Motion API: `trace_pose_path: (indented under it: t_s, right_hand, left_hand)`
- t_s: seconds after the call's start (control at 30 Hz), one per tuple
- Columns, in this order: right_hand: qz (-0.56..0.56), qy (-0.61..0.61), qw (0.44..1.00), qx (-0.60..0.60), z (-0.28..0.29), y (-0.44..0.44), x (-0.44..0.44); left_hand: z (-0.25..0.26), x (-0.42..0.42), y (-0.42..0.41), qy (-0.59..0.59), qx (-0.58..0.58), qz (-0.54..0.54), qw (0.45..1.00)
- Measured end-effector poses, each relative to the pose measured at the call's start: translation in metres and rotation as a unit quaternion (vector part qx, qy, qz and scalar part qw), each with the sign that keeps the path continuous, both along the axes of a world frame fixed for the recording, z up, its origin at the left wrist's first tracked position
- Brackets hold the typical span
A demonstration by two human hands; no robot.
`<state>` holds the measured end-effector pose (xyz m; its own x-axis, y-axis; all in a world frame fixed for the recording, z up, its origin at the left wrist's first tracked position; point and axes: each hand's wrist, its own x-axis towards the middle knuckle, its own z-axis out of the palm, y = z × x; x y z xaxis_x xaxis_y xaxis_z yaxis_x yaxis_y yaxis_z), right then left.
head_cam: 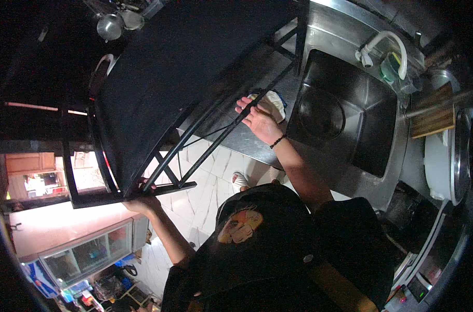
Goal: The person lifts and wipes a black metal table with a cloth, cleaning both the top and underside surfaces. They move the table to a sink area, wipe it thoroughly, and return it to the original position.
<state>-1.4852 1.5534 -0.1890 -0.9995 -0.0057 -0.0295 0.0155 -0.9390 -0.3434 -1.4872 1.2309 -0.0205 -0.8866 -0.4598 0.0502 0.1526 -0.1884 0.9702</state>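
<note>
A large dark framed piece with metal bars (209, 152), perhaps a folding table or a rack, spans the upper left and middle of the view, tilted over the counter. At its lower left corner, my left hand (143, 201) grips the dark frame, with fingertips showing behind the edge. My right hand (260, 119), a dark beaded bracelet on its wrist, is at a long thin bar with its palm up and fingers spread under or against it; whether it grips the bar I cannot tell. A pale cloth (273, 105) lies on the steel counter just behind that hand.
Right of my right hand is a steel sink (338, 113) with a white curved faucet (388, 39). A wooden cutting board (433, 111) and a white pot (437, 163) stand at the far right. Glass-fronted cabinet (92, 249) at lower left; marble-patterned tile floor (189, 218) below.
</note>
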Motion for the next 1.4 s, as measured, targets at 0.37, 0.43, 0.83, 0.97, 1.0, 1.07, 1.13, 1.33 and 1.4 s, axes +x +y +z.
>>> trace_pose_path:
  t_s: [0.37, 0.43, 0.83, 0.97, 1.0, 1.07, 1.13, 1.33, 1.4]
  right_hand:
    - [-0.143, -0.159, 0.964, 0.16, 0.009, -0.022, -0.003]
    - [-0.162, -0.216, 0.946, 0.18, 0.02, -0.029, -0.002]
    - [0.024, 0.079, 0.996, 0.027, -0.013, 0.002, 0.001]
    - [0.042, 0.135, 0.99, -0.011, -0.029, 0.004, -0.01]
    - [0.042, 0.143, 0.989, -0.005, -0.029, 0.004, -0.011]
    - [-0.01, 0.144, 0.989, -0.006, -0.029, 0.002, -0.015]
    - [-0.042, 0.096, 0.994, 0.015, -0.017, -0.002, -0.013]
    - [-0.134, -0.12, 0.973, 0.144, 0.037, -0.012, -0.006]
    - [-0.175, -0.173, 0.946, 0.21, 0.045, -0.02, -0.01]
  left_hand:
    - [-0.005, 0.0, 0.003, 0.013, 0.002, 0.04, 0.999]
    - [-0.009, -0.004, -0.006, 0.008, -0.006, 0.032, 0.999]
    - [0.002, -0.004, 0.007, 0.006, -0.011, 0.01, 1.0]
    - [0.006, -0.003, 0.004, 0.009, 0.004, -0.008, 1.0]
    - [0.003, -0.004, 0.0, 0.011, 0.011, -0.018, 1.0]
    - [0.001, -0.007, -0.004, 0.015, 0.004, -0.029, 0.999]
    - [0.001, -0.007, -0.002, 0.006, 0.006, -0.014, 1.0]
    - [-0.005, -0.003, 0.007, 0.021, 0.047, 0.032, 0.998]
    - [0.001, 0.001, 0.014, 0.007, 0.03, 0.042, 0.999]
